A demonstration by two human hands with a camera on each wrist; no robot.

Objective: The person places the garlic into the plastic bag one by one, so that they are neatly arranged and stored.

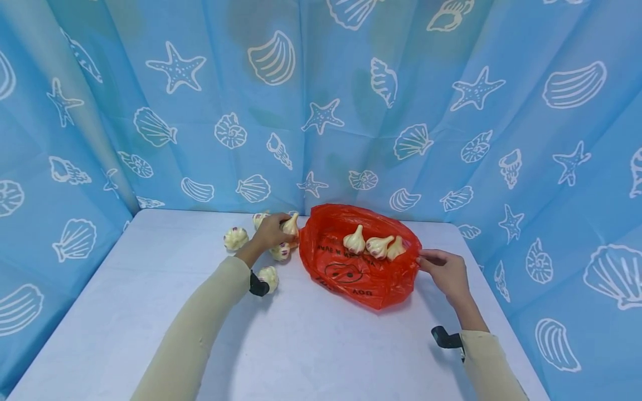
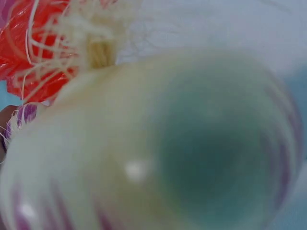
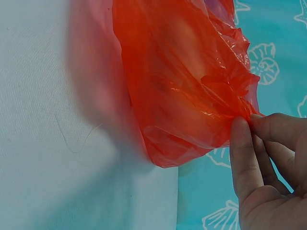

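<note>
A red plastic bag with black print lies open on the white table, several garlic bulbs inside it. My right hand pinches the bag's right edge between thumb and fingertips; the right wrist view shows the pinched red plastic close up. Left of the bag my left hand grips a garlic bulb by its side, the stem pointing up. In the left wrist view, a large blurred bulb near the lens covers most of the picture, and the held bulb peeks out at the left edge.
Several loose garlic bulbs lie around my left hand: one to its left, one beside the wrist camera, one under the hand. A blue curtain with white shells hangs behind the table.
</note>
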